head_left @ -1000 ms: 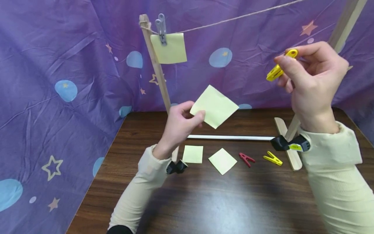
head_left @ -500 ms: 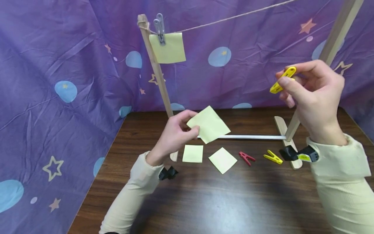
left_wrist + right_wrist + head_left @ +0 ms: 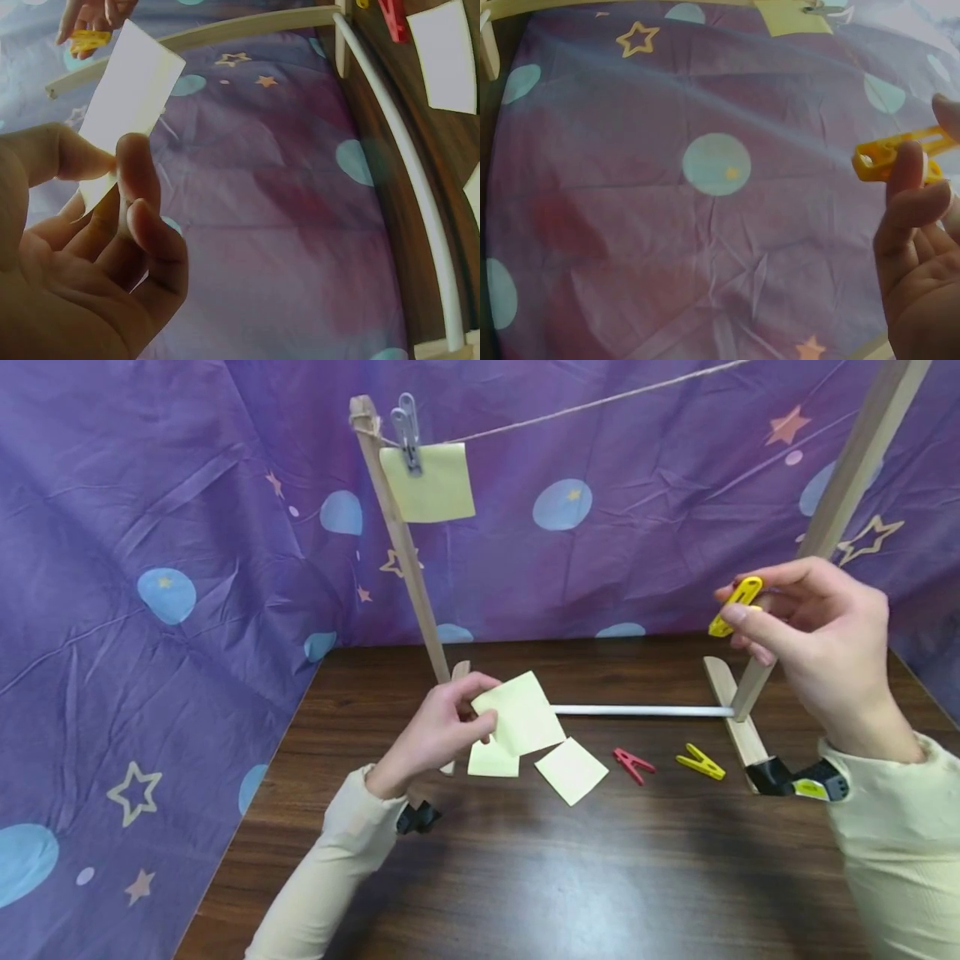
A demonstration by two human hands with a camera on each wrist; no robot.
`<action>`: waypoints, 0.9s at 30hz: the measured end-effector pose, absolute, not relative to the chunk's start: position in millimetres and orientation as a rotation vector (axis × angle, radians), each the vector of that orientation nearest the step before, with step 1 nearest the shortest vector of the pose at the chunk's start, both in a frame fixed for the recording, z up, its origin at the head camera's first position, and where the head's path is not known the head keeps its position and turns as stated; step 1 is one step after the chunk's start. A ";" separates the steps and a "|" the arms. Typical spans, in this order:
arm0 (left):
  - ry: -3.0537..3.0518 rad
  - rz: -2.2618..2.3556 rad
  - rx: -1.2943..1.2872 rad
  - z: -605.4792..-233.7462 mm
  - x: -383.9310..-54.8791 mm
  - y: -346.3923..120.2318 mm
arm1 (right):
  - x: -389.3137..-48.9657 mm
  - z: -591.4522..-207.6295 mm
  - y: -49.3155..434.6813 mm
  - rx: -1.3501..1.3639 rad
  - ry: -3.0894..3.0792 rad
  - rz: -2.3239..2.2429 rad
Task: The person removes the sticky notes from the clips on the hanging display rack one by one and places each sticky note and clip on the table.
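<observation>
My left hand pinches a pale yellow sticky note by its left corner between thumb and fingers, above the table; the left wrist view shows that note tilted. Below it, partly covered, a second note lies flat, and a third note lies turned on its corner. In my right hand a yellow clothespin is held between thumb and fingers, raised at the right. The right wrist view shows this clothespin in the fingers. A red clothespin and another yellow clothespin lie on the table.
A string runs between a left wooden post and a right post. From its left end a note hangs under a grey clothespin. A white rod joins the posts low down, across the brown table.
Both hands have come down, the left with its note and slightly leftward, the right with its yellow clothespin. The held note now overlaps the flat left note in the head view.
</observation>
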State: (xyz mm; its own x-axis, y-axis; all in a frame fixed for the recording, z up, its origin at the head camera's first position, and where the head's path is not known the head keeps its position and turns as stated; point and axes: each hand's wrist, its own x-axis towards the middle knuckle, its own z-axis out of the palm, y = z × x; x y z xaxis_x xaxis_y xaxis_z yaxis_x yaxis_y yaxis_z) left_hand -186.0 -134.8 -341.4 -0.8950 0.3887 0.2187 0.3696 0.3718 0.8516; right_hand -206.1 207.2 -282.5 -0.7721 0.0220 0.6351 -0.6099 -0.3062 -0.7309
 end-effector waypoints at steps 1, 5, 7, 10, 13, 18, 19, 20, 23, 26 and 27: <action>2.592 1.566 0.712 -343.1 -185.7 -135.8 | -205.3 -284.4 208.7 0.739 -1.596 2.101; 2.607 1.411 0.738 -352.9 -186.1 -140.1 | -204.2 -294.5 215.3 0.751 -1.793 2.014; 2.616 1.335 0.760 -356.8 -186.6 -142.7 | -205.0 -300.6 218.8 0.763 -1.864 1.978; 2.635 1.252 0.779 -361.1 -188.1 -147.3 | -205.3 -309.4 224.2 0.708 -2.061 1.798; 2.627 1.208 0.782 -363.8 -189.8 -152.7 | -204.2 -318.0 228.0 0.620 -2.264 1.581; 2.581 1.043 0.856 -374.0 -193.7 -163.5 | -201.3 -333.3 233.8 0.543 -2.473 1.357; 2.574 0.999 0.872 -376.7 -194.2 -165.2 | -200.8 -336.8 234.8 0.548 -2.496 1.320; 2.566 0.954 0.892 -378.9 -194.5 -166.8 | -200.3 -340.2 235.7 0.554 -2.519 1.282; 2.543 0.852 0.916 -386.0 -195.2 -169.6 | -199.0 -351.1 237.1 0.600 -2.569 1.157; 2.466 0.819 0.874 -393.2 -195.0 -170.2 | -198.3 -363.1 238.6 0.674 -2.620 1.045; 2.440 0.810 0.860 -395.7 -195.1 -170.1 | -198.2 -367.4 239.4 0.703 -2.632 1.014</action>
State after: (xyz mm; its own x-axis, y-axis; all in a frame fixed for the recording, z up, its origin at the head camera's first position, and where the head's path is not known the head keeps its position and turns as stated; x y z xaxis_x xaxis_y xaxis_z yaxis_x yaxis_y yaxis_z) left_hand -195.1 -170.1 -395.7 -0.7165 0.6699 -0.1946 0.4203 0.6372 0.6460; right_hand -198.2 239.4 -367.4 -0.8571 -0.3504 0.3775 -0.5131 0.6448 -0.5665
